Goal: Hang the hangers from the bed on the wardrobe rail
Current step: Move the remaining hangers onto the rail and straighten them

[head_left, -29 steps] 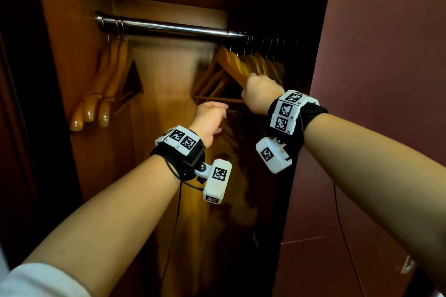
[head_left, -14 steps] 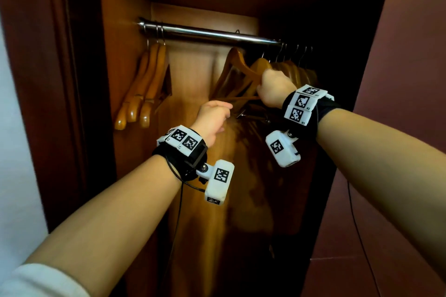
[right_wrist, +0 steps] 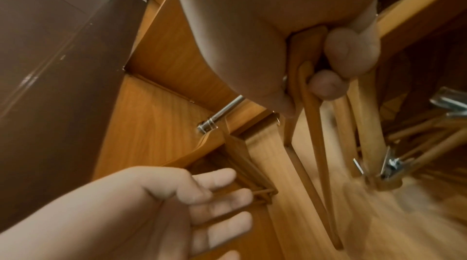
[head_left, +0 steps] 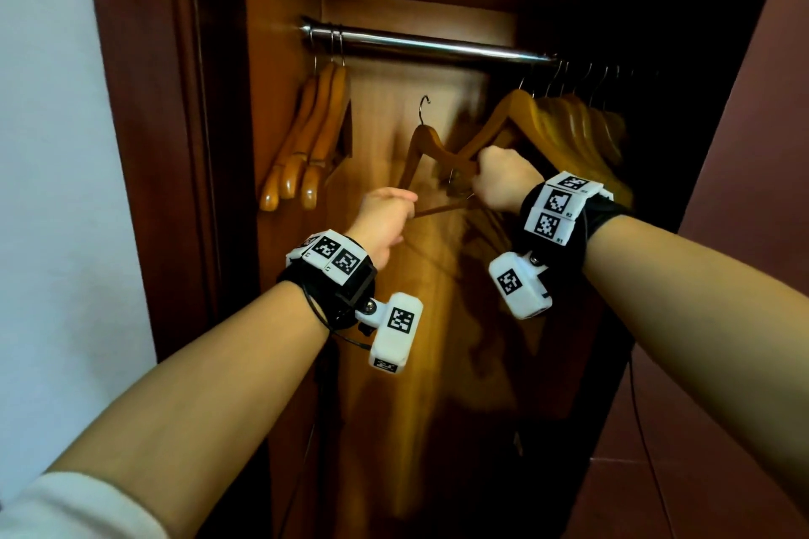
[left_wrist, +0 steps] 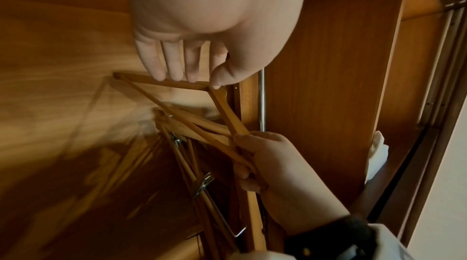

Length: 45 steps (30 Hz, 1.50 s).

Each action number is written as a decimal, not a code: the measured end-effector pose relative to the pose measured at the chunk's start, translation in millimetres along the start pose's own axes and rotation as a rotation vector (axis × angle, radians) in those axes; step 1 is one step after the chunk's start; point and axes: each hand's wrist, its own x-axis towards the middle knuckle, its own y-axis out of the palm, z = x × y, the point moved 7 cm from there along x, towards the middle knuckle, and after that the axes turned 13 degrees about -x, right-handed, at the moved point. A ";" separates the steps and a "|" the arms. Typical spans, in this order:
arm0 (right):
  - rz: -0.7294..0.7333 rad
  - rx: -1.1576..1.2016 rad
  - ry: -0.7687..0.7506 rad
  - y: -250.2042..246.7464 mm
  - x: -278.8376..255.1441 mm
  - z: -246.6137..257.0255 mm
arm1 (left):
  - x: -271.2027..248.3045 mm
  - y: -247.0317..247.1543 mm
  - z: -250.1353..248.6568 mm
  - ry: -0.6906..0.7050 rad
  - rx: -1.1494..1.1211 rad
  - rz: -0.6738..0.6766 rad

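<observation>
Wardrobe (head_left: 271,109) rail (head_left: 437,46) carries hangers (head_left: 582,123); right hand (head_left: 499,179) grips another hanger (head_left: 431,144).

The rail (head_left: 429,46) is running left to right across the upper part of the wardrobe (head_left: 280,144), in front of its back panel. A small group of hangers (head_left: 306,144) is hanging at the rail's far left end, just beside the left side wall. A larger row of hangers (head_left: 578,123) is hanging crowded at the right end. Between the two groups, below the rail and apart from it, one loose hanger (head_left: 422,144) is sitting with its hook pointing up. The left hand (head_left: 383,223) is lying at that hanger's lower left corner, on its bottom bar; the right hand (head_left: 503,179) is lying at its right arm, nearer the right group. A wall (head_left: 52,188) is standing left of the wardrobe, a door panel (head_left: 744,232) at its right.
</observation>
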 end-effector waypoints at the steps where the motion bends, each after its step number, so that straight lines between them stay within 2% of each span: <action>1: 0.010 0.004 -0.006 2.6 -2.1 1.1 | -0.8 -1.3 3.5 -0.004 0.006 -0.009; 9: 0.129 0.034 -0.076 8.7 -45.7 -14.1 | -19.5 -4.4 39.4 -0.062 0.055 -0.126; 19: 0.207 0.127 -0.269 -16.3 -107.9 -50.9 | -67.1 2.1 80.5 -0.106 0.140 -0.308; 27: 0.283 0.254 -0.388 -27.8 -141.5 -70.3 | -106.6 -19.4 80.7 -0.095 0.061 -0.431; 30: 0.183 0.229 -0.419 -37.3 -145.5 -72.5 | -119.2 -32.0 78.9 -0.092 0.026 -0.474; 36: -0.188 0.078 -0.437 -60.4 -149.3 -59.5 | -156.8 -65.8 61.8 0.018 0.010 -0.501; 39: -0.370 0.012 -0.431 -65.4 -145.7 -49.6 | -172.2 -76.1 44.1 0.084 0.089 -0.451; 42: -0.446 0.038 -0.412 -66.0 -140.3 -41.6 | -185.3 -80.0 24.4 0.171 0.131 -0.368; 45: -0.477 0.064 -0.410 -66.5 -136.0 -24.1 | -196.3 -84.2 8.6 0.205 0.061 -0.293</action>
